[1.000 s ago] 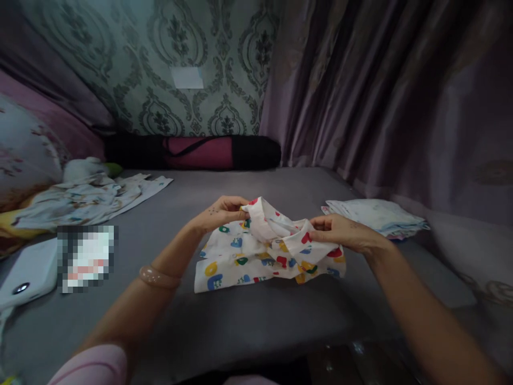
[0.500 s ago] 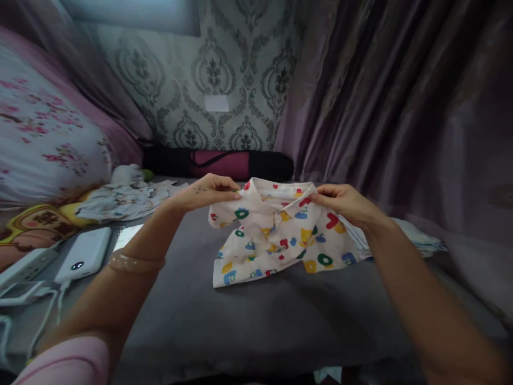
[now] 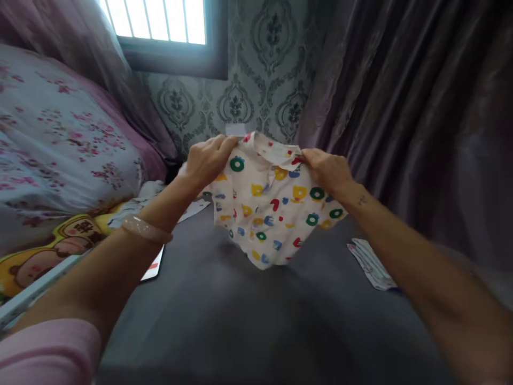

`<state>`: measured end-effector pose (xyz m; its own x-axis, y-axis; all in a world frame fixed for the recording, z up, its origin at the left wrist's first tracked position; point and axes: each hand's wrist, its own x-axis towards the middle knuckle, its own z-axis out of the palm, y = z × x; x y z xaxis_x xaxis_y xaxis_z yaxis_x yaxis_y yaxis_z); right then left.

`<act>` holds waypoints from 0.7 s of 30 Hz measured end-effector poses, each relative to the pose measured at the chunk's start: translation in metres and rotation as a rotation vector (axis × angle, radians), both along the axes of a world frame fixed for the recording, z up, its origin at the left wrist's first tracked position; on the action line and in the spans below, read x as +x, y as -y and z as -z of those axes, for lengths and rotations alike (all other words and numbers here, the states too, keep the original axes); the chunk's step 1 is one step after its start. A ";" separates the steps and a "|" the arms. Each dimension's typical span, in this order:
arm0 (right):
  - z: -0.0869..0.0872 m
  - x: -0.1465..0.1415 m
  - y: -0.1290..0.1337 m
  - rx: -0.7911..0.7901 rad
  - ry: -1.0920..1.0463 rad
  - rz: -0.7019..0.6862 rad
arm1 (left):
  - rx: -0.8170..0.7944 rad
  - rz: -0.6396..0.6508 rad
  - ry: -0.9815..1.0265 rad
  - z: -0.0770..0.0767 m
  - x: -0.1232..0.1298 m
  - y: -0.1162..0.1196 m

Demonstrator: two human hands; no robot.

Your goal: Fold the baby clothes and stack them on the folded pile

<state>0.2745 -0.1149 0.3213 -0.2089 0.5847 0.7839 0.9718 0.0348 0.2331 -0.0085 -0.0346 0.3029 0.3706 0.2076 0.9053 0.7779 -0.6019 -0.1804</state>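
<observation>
A small white shirt (image 3: 264, 208), printed with red, yellow, green and blue letter shapes, hangs spread out in front of me. My left hand (image 3: 210, 160) grips it at the shoulder left of the collar, fingers closed on the cloth. On the other side of the collar, my right hand (image 3: 328, 168) pinches the opposite shoulder. The collar is at the top, and the lower hem hangs close above the grey bed surface (image 3: 224, 331); I cannot tell whether it touches.
Folded cloths (image 3: 371, 264) lie at the right, partly behind my forearm. To the left are a phone or tablet (image 3: 154, 267), a yellow cartoon cushion (image 3: 68, 243), loose clothes (image 3: 194, 208) and floral bedding (image 3: 72, 139). A curtain (image 3: 380, 96) hangs at the right.
Both hands have lifted the shirt higher, so its crumpled body now hangs down and open. The view has tilted up, bringing the barred window into sight.
</observation>
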 end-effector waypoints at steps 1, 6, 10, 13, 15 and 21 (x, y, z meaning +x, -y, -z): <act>-0.003 0.002 -0.002 -0.003 0.030 0.021 | -0.001 0.001 -0.081 -0.003 -0.006 -0.005; -0.015 0.006 -0.023 -0.020 0.067 0.048 | -0.111 0.053 0.050 -0.015 -0.018 -0.031; -0.019 0.004 -0.039 -0.089 0.073 0.101 | -0.261 0.209 0.039 -0.016 -0.011 -0.051; -0.021 0.008 -0.043 -0.175 0.096 0.097 | -0.294 0.299 0.073 -0.013 0.000 -0.061; -0.021 0.013 -0.041 -0.114 0.037 0.125 | -0.329 0.306 0.091 -0.010 0.010 -0.062; -0.011 0.034 -0.023 -0.132 -0.043 0.173 | -0.356 0.376 0.226 -0.001 0.043 -0.047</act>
<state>0.3085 -0.0923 0.3322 -0.0643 0.7069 0.7044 0.9749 -0.1064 0.1958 0.0347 0.0128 0.3040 0.2830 0.4060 0.8690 0.4937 -0.8384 0.2309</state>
